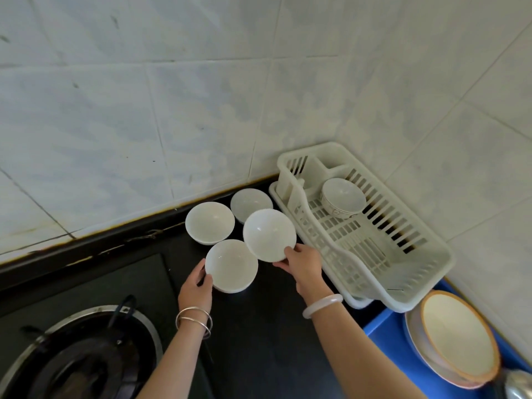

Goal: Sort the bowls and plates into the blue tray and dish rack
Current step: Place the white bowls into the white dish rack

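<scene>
Between right-hand fingers [289,252], a raised white bowl [269,234].

A black worktop [259,341] runs below me, meeting a wall of pale, mottled tiles [172,96] that turns a corner on my right. Down at my lower left sits a gas stove [80,358], its round metal ring enclosing a dark burner and black pot supports. A shiny metal object [519,383], too cropped to identify, pokes in at the bottom right edge.
</scene>
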Demonstrator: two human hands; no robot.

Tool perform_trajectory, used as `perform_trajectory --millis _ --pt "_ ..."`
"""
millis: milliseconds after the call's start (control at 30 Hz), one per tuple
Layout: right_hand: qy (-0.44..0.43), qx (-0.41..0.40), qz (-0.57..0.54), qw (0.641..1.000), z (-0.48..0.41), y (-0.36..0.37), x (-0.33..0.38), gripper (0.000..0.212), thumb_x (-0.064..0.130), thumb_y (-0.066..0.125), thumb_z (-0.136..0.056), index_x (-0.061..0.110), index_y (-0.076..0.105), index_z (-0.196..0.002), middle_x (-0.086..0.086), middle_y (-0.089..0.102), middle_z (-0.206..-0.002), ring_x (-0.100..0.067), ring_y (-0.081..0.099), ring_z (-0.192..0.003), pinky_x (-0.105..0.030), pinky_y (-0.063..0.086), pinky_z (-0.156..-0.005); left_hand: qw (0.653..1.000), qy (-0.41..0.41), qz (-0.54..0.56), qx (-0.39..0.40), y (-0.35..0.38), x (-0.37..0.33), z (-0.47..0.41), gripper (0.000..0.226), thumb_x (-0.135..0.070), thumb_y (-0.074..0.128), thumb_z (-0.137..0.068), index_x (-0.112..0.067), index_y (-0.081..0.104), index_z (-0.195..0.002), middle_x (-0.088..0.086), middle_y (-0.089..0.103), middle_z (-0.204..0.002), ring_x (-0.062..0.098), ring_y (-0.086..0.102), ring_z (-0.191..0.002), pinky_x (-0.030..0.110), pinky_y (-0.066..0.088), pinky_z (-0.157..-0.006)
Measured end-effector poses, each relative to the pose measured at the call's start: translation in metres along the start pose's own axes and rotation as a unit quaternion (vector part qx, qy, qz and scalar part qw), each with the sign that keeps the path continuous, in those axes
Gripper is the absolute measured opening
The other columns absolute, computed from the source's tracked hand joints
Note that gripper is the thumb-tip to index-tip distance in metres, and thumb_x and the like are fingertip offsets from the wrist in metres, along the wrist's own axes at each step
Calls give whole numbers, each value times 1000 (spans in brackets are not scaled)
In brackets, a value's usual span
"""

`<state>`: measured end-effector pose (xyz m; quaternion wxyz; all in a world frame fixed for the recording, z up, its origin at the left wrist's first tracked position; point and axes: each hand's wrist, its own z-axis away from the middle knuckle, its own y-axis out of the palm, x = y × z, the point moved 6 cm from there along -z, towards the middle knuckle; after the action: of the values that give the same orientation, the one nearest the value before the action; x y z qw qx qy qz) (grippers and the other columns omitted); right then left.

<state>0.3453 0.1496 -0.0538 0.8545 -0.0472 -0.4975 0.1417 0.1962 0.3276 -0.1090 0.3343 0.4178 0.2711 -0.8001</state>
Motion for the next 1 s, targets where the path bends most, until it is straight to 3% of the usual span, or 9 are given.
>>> perform_trajectory --millis 133,267,400,533,667,767,867,933,1000 --pt "-16 26 90 995 12 14 8 6 5 64 -84 7 68 -80 -9 72 -84 -15 71 -73 -31 61 -70 996 -32 84 -2 2 -1 0 35 -25 47 -91 -25 57 -124 -1 59 -114 26 57 -110 42 46 -96" --pt "-26 35 179 983 20 29 10 8 8 64 -82 8 68 -75 -7 72 -71 -17 72 -68 -34 60 -76 990 -58 130 -2 3 -2 1 31 -33 46 -91 -27 60 -118 -1 57 -105 23 57 -100 37 46 -89" --pt "-30 39 245 968 23 41 9 10 13 65 -83 13 66 -73 -10 74 -77 -17 72 -73 -25 56 -67 990 -58 126 -12 1 -4 0 21 -33 48 -90 -28 64 -103 0 59 -105 23 57 -102 37 46 -91" --pt "-27 39 275 960 22 47 3 15 15 65 -84 16 63 -70 -9 73 -79 -17 70 -75 -21 52 -62 997 -28 76 -13 -1 -3 -5 32 -24 52 -90 -18 59 -121 6 61 -119 27 57 -110 38 49 -92" --pt "-20 37 277 960 18 48 -4 12 16 66 -84 15 64 -72 -10 72 -84 -14 65 -68 -18 45 -54 999 -8 36 -18 0 0 -11 33 -10 54 -88 -17 59 -120 10 62 -123 27 57 -113 47 47 -98" --pt "-5 51 275 960 12 47 -10 11 15 67 -82 18 61 -74 -8 69 -83 -16 67 -75 -21 51 -60 999 -15 46 -22 1 2 -13 34 -7 54 -87 -18 58 -119 10 62 -123 27 57 -113 46 51 -93" --pt "17 81 260 962 7 47 -15 11 12 66 -83 19 57 -85 -2 61 -83 -15 63 -76 -30 57 -73 997 -33 65 -11 3 2 -15 37 -5 53 -87 -18 56 -122 10 59 -126 29 57 -113 47 52 -91" --pt "28 132 235 962 7 52 -15 25 15 65 -84 22 55 -107 0 57 -100 -15 59 -84 -28 54 -65 993 -73 95 4 5 2 -15 40 -5 51 -88 -20 54 -125 8 57 -129 31 55 -116 49 51 -92" --pt "58 182 171 967 9 59 -17 44 23 63 -87 26 48 -128 -2 53 -121 -23 57 -104 -31 53 -68 987 -107 119 16 7 2 -14 40 -5 49 -89 -21 54 -125 8 55 -129 32 55 -115 48 51 -90"
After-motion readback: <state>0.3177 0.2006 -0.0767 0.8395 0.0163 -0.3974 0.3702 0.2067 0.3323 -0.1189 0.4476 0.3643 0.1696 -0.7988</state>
